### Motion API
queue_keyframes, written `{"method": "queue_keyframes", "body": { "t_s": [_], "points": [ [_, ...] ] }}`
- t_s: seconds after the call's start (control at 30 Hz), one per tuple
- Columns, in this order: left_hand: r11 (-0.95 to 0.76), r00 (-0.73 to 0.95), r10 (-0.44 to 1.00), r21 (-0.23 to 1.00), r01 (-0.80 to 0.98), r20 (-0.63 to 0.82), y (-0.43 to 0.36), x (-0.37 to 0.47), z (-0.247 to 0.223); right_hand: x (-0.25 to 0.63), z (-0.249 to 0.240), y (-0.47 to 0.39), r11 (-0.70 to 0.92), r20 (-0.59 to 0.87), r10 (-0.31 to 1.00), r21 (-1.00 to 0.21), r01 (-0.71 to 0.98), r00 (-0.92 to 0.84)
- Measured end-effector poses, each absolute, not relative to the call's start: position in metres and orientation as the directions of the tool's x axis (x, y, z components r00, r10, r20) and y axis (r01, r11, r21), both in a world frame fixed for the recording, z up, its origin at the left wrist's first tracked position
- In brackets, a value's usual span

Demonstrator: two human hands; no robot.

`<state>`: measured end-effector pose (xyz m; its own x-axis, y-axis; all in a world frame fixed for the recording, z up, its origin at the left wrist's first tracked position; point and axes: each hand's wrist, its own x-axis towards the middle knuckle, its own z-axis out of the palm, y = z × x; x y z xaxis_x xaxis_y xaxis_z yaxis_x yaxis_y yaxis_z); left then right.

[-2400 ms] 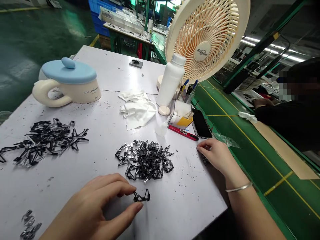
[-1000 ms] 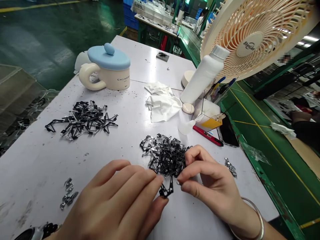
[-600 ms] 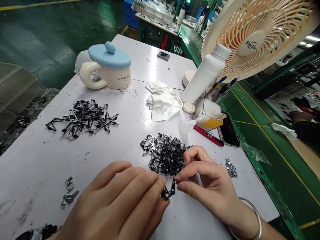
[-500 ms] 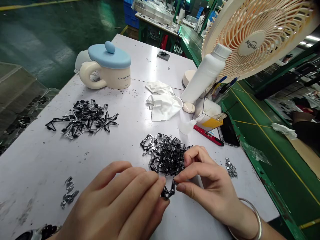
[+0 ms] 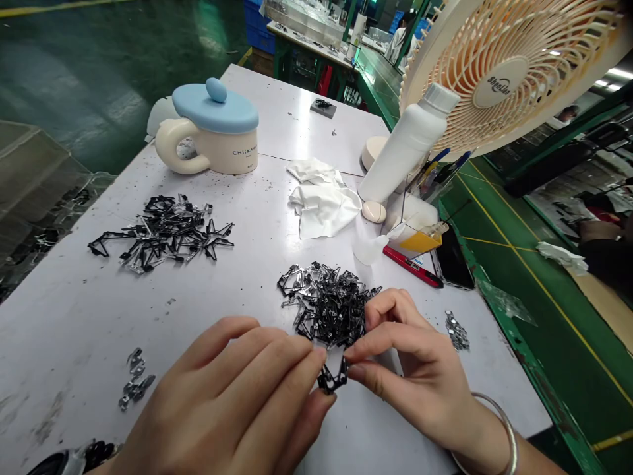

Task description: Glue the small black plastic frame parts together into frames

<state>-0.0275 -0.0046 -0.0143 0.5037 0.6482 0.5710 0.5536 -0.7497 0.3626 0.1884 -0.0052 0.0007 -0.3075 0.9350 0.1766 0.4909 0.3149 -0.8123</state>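
Note:
A small black angled plastic part point(image 5: 334, 382) is held between my two hands, low in the middle of the view. My left hand point(image 5: 242, 396) pinches its left end between thumb and fingers. Thumb and forefinger of my right hand point(image 5: 410, 369) close on its right side; whether they also hold a tiny piece there is hidden. Just beyond the fingertips lies a pile of black and clear parts point(image 5: 333, 307). Small shiny metal clips lie in two groups, one group point(image 5: 136, 381) left of my left hand, the other group point(image 5: 457, 331) right of my right hand.
Farther left lies a second pile of black parts point(image 5: 168, 231), with a blue-lidded mug point(image 5: 227, 142) behind it. White cloths point(image 5: 324, 208), a white bottle point(image 5: 408, 145), a pen box point(image 5: 418, 234) and a red cutter point(image 5: 413, 269) stand or lie to the right, near a large fan point(image 5: 499, 82).
Both hands stay nearly in place, still closed at the black part. The part appears slightly turned between the fingertips. The piles look the same.

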Motion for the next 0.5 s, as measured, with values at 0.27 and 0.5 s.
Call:
{"method": "queue_keyframes", "body": {
  "t_s": [0.27, 0.5],
  "points": [
    [-0.771, 0.534, 0.622, 0.329, 0.546, 0.573, -0.0041, -0.0293, -0.014, 0.1856, 0.0019, -0.0065, 0.223, 0.091, 0.953, -0.857, 0.464, -0.289],
    [-0.755, 0.531, 0.652, 0.393, 0.526, 0.541, -0.0039, -0.029, -0.0173, 0.1827, 0.0027, -0.0075, 0.07, -0.038, 0.962, -0.923, 0.379, -0.27]
  ]
}}
